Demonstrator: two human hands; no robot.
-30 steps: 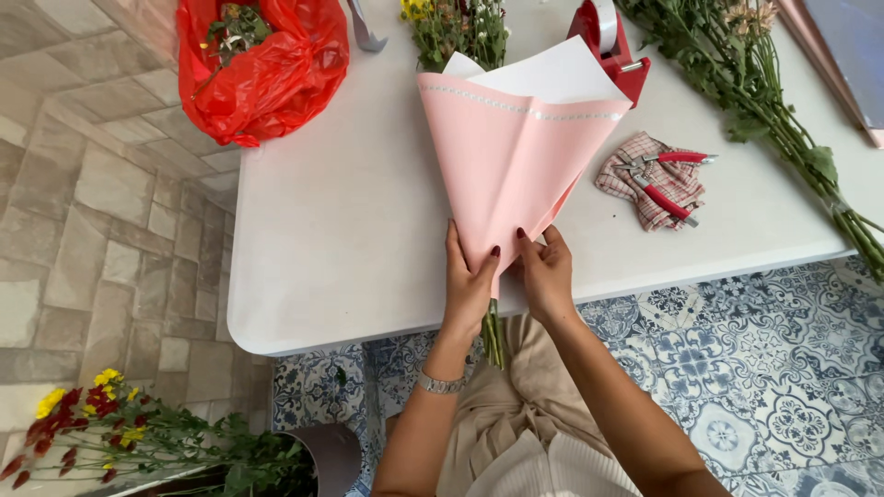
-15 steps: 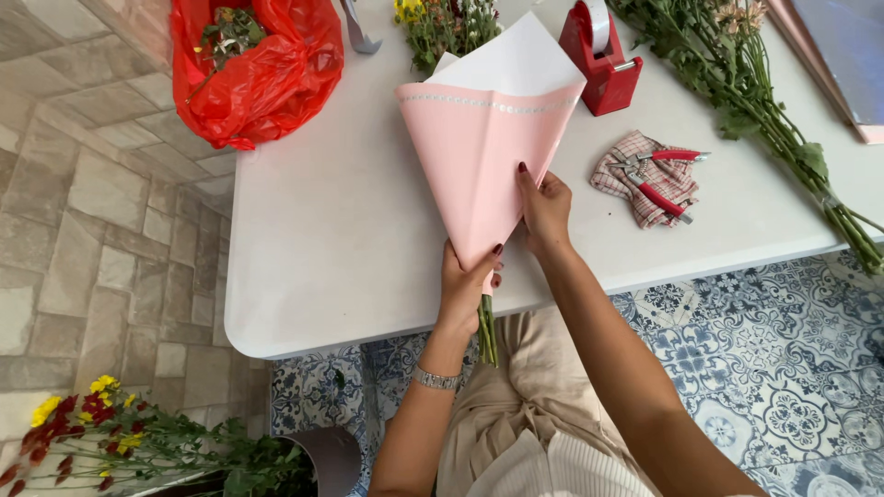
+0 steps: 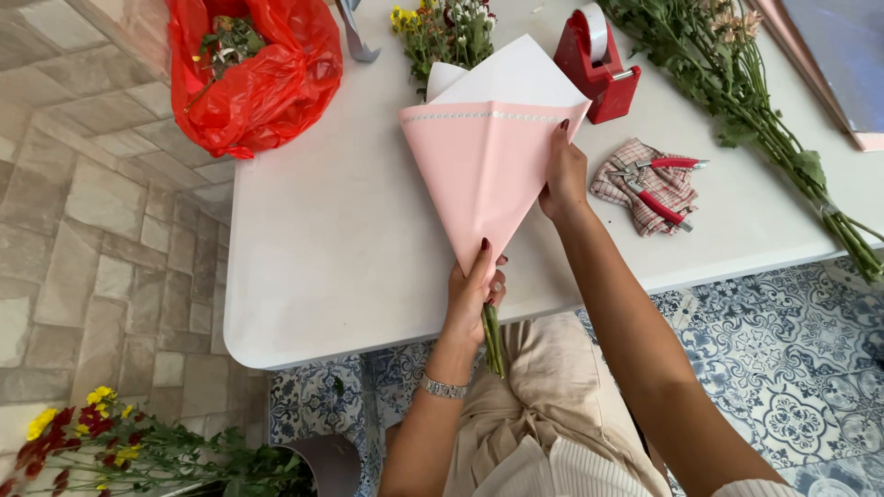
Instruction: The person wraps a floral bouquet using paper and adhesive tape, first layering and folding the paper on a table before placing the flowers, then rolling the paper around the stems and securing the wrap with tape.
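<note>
We have the pink wrapping paper (image 3: 483,175) already folded into a cone around the flowers, lying near the middle of the white bench (image 3: 350,239), its tip at the near edge. Our left hand (image 3: 474,294) is closed on the narrow end where green stems (image 3: 493,336) poke out, while our right hand (image 3: 564,170) presses flat on the cone's right fold. By our judgement the wrap is formed but not fastened; the red tape dispenser (image 3: 599,69) sits unused near the far edge.
</note>
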